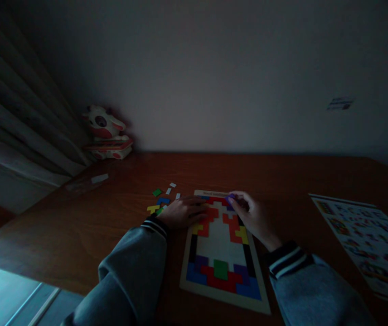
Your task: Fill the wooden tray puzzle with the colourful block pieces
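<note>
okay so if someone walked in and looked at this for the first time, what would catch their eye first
Probably the puzzle board at the centre of the dark wooden table, ringed with coloured blocks, its middle bare. The left hand lies flat on its upper left edge, while the right hand pinches a purple piece at the top. A red-and-white toy sits in the far left corner.

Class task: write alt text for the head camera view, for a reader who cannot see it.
Two hands work on a wooden puzzle board on a dim brown table: the right hand pinches a purple piece at the board's top edge, the left hand rests flat on it. Loose pieces lie left, a printed sheet right.
</note>
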Motion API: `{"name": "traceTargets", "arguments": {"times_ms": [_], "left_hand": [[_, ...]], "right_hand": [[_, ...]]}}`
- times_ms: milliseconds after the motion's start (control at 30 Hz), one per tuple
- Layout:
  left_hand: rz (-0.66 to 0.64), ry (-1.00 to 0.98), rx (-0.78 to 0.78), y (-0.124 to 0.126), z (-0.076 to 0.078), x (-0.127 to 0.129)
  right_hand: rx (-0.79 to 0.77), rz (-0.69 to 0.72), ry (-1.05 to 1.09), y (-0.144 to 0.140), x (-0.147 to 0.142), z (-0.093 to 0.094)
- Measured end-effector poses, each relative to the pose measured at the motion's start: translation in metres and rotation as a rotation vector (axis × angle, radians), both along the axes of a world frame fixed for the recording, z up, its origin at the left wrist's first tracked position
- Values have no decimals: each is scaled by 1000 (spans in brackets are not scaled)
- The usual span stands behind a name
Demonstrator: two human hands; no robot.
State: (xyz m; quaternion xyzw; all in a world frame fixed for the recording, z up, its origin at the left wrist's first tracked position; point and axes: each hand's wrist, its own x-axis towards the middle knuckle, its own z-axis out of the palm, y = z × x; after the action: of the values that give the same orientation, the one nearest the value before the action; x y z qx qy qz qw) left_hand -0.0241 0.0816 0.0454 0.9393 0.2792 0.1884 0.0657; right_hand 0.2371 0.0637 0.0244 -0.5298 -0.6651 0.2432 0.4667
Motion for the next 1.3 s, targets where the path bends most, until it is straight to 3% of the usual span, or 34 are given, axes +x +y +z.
{"name": "traceTargets", "arguments": {"times_ms": [267,533,767,967,1133,1300], "left_hand": [[-1,17,34,-1,0,2],[26,1,36,-2,-1,2],[128,-4,119,-1,0,-1],[314,-45,187,3,1,-17],[317,-10,167,3,3,-23],[328,-6,152,2,1,-22]], "right_hand": [[-62,-109,51,3,7,1],[-27,-183,0,8,25,-2],[-35,-184,40,14,35,-7],[-33,-245,-26,15,45,-6],[-85,-276,-58,16,52,-8],[-119,-241,80,21,58,-15]]}}
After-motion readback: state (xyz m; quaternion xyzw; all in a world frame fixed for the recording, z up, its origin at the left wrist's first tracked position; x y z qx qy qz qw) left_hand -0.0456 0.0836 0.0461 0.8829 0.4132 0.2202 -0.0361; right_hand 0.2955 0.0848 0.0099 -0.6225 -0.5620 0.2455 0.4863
